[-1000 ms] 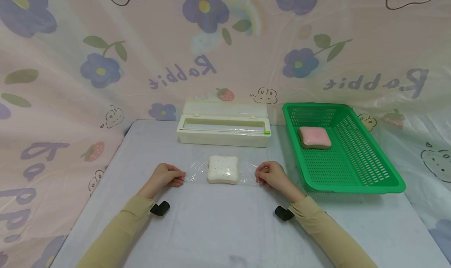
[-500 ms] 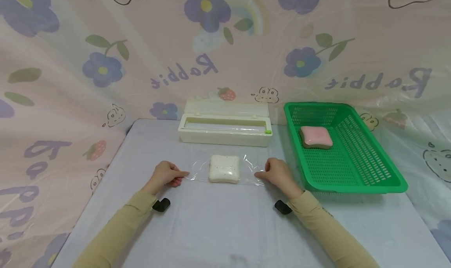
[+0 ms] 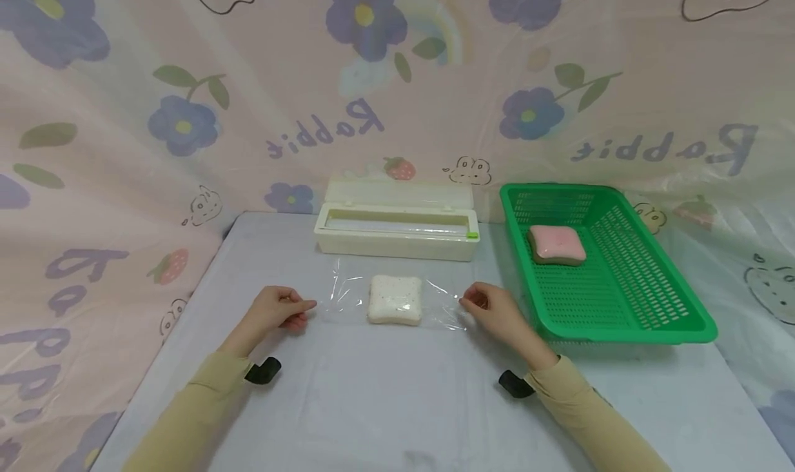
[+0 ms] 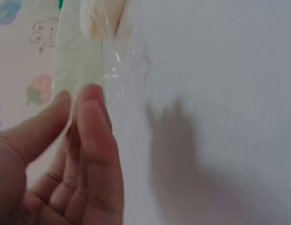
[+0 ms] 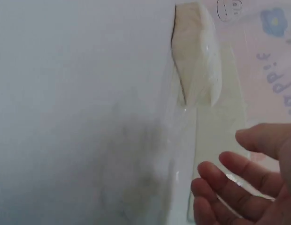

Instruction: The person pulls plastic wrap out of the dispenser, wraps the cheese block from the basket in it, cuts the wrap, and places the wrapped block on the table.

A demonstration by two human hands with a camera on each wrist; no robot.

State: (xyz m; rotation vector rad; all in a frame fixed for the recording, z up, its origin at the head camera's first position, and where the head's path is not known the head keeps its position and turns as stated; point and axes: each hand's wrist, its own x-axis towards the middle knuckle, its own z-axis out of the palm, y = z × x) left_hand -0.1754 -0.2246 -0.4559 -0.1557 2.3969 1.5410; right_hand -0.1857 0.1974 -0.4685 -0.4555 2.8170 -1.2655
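Observation:
A white, speckled, bread-slice-shaped piece (image 3: 394, 299) lies mid-table with clear plastic film (image 3: 344, 292) over it and spread out to both sides. At the film's left end is my left hand (image 3: 276, 310), its thumb and fingertips slightly apart in the left wrist view, with no film visibly pinched. My right hand (image 3: 497, 313) is beside the film's right end. Its thumb and loosely bent fingers (image 5: 234, 187) stand apart in the right wrist view. Whether the film touches the right fingertips I cannot tell.
Behind the film stands a cream wrap dispenser box (image 3: 397, 244), lid up, with a roll inside and a green slider (image 3: 473, 235). To the right is a green basket (image 3: 627, 334) holding a pink-topped bread-shaped piece (image 3: 557, 244). A patterned curtain (image 3: 248, 92) hangs behind.
Both hands have drawn outward from the white piece, the left to the left and the right to the right. Their fingers have let go of the film ends, which look more spread.

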